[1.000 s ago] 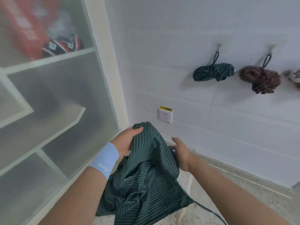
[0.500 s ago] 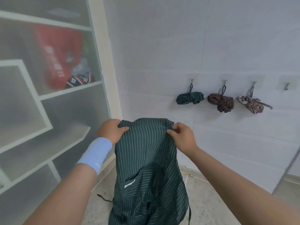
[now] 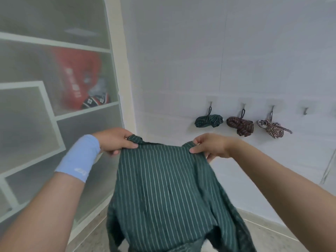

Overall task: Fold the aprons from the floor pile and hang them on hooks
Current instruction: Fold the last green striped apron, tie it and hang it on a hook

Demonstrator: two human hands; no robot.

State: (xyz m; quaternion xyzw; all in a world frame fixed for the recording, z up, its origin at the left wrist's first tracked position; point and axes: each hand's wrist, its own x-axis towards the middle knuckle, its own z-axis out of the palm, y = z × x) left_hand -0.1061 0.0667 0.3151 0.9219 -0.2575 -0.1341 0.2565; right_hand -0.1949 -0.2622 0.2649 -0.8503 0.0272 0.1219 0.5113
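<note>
A dark green apron with thin white stripes [image 3: 163,190] hangs spread in front of me. My left hand [image 3: 114,140] pinches its top left corner and my right hand [image 3: 209,145] pinches its top right corner. The cloth falls down past the bottom of the view. On the white wall behind, three rolled aprons hang on hooks: a green striped one [image 3: 209,121], a brown one [image 3: 241,125] and a patterned pale one [image 3: 272,128]. To their right is a bare hook [image 3: 305,110].
A frosted-glass cabinet [image 3: 54,124] with white shelves fills the left side, with a red item [image 3: 78,77] behind the glass. A cream door frame [image 3: 125,88] meets the white wall. Speckled floor [image 3: 87,239] shows at the bottom.
Both hands have lifted the green apron and pulled its top edge wider apart, so the cloth now hangs flatter. The view has tilted upward and more of the hook row shows.
</note>
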